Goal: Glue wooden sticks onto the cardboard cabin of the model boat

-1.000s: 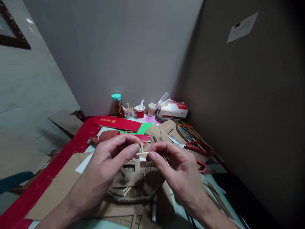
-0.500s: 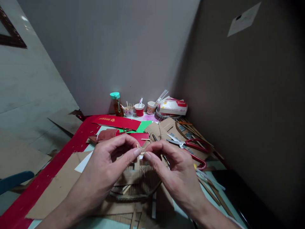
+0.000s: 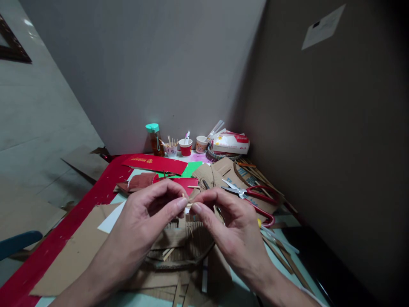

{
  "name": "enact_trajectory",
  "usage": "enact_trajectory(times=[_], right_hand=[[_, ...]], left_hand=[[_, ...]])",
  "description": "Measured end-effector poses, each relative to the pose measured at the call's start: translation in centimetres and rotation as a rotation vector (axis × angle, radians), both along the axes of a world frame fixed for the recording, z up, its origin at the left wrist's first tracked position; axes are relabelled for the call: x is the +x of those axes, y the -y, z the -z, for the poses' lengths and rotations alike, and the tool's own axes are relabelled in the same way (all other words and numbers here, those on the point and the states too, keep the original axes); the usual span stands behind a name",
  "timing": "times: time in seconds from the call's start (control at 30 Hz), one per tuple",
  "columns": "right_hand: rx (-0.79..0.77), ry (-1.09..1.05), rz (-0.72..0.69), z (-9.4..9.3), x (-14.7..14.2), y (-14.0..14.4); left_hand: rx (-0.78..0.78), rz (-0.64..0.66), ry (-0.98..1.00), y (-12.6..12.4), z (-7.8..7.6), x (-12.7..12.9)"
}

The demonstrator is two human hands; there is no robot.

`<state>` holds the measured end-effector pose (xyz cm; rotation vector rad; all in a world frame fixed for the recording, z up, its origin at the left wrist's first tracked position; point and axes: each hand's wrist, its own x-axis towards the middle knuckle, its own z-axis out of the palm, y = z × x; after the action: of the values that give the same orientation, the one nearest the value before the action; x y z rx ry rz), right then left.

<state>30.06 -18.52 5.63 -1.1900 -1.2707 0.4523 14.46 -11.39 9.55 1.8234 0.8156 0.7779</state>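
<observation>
Thumb and fingertips of my left hand (image 3: 143, 226) pinch a small pale wooden stick (image 3: 188, 205). My right hand (image 3: 231, 230) pinches at the same spot from the other side, its fingertips almost meeting the left ones. Most of the stick is hidden by the fingers. Beneath both hands lies a rounded corrugated cardboard piece (image 3: 198, 245) with a dark rim, partly covered by the hands. A few short sticks (image 3: 168, 254) rest on it. Just beyond my right hand are scissors (image 3: 244, 194) with red handles, blades spread.
Along the back stand a bottle (image 3: 155, 140) with a teal lid, a cup of sticks (image 3: 171, 150), a red cup (image 3: 185, 149), a cup of clear glue-like rods (image 3: 202, 145) and a tissue pack (image 3: 230, 143). A cardboard sheet (image 3: 73, 247) lies left; a black flat object (image 3: 329, 260) lies right.
The view has shifted slightly, so the surroundings sit a little further left. Both hands keep nearly the same pinch on the stick.
</observation>
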Motion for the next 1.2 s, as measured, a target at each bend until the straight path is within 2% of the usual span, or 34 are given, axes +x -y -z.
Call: enact_trajectory(times=[0.27,0.53,0.67,0.8,1.0,1.2], right_hand=[[0.005,-0.025,-0.009,0.01,0.06,-0.16],[-0.019,-0.042,-0.017,-0.12,0.02,-0.03],[-0.031,-0.024,-0.022,0.01,-0.01,-0.04],[0.012,-0.048,-0.083,0.22,0.04,-0.11],[0.145,0.175,-0.105,0.05,0.57,-0.12],[0.148,0.193,-0.114,0.08,0.73,-0.23]], left_hand=[[-0.058,-0.052,0.128,0.00,0.55,0.44],[-0.063,-0.028,0.118,0.48,0.00,0.92],[-0.108,-0.038,0.131,0.50,0.16,0.91],[-0.126,-0.047,0.169,0.39,0.47,0.90],[-0.104,-0.048,0.183,0.46,0.35,0.99],[-0.082,-0.048,0.181,0.47,-0.01,1.03]])
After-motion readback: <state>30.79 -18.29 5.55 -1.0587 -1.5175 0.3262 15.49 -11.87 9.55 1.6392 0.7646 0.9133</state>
